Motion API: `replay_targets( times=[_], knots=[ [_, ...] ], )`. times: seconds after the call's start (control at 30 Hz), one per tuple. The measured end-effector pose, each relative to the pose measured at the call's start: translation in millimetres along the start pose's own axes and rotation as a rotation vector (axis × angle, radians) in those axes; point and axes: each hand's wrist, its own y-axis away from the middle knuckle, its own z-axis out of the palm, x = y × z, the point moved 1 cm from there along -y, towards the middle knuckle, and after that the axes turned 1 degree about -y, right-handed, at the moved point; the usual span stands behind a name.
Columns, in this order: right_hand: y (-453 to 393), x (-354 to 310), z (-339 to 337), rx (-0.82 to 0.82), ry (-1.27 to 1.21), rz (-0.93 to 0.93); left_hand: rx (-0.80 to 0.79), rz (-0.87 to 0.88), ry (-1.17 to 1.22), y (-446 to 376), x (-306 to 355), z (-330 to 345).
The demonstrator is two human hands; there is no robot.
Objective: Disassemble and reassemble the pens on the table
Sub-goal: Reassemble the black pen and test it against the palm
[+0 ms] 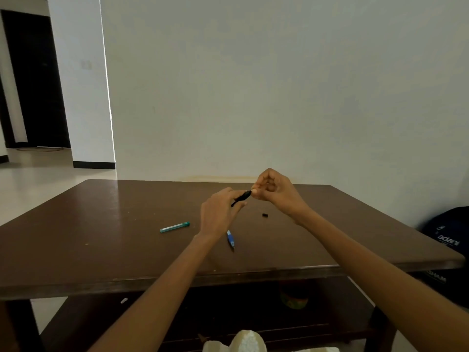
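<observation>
Black plastic, the pen (pixel 241 197) looks light, stiff and slick, held above the table (pixel 101 237) between both hands. The left hand (pixel 218 217) clamps its barrel; the right hand (pixel 274 190) pinches its far end, the sensible grip for twisting. A small black part (pixel 265 214) lies loose nearby on hard brown wood beside a pale wall.

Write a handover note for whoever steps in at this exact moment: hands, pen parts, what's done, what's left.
Left hand: gripping the black pen by its barrel, above the table.
Right hand: fingertips pinched at the black pen's far end; whether a part is going on or coming off, I cannot tell.
Small black piece: loose on the table under the right hand, probably from this pen.
Blue pen: lying near the left wrist, looks whole.
Green pen: lying to the left, looks whole.
Done: black pen partly apart.
Left: finish and reassemble it, then the other two.
</observation>
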Motion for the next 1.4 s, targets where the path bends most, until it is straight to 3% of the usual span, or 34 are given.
replay_targets(
  times=[0.33,0.53,0.67,0.83,0.93,1.13,1.27,1.33,1.4],
  knots=[
    [-5,0,-6,-0.073,0.372,-0.141,-0.026,0.015,-0.071,5,0,7],
    [-7,5,-9,-0.077,0.089,0.148,0.072,0.07,-0.084,9,4,7],
    [-5,11,-7,-0.044,-0.05,0.216,0.113,0.102,-0.09,6,3,11],
    [-2,26,3,0.185,-0.068,0.124,0.066,-0.139,0.082,-2,10,23],
    [-2,31,8,0.223,-0.004,0.072,0.027,-0.308,0.264,-6,13,28],
    [-10,38,4,0.196,-0.027,0.082,-0.045,-0.384,0.414,-13,10,35],
    [-13,52,-1,0.138,-0.208,0.123,-0.066,-0.414,0.558,-20,2,47],
    [-15,66,-6,0.166,-0.291,0.139,-0.081,-0.43,0.623,-23,-1,56],
    [-19,88,-10,0.253,-0.193,0.172,-0.082,-0.474,0.682,-27,-5,63]
  ],
)
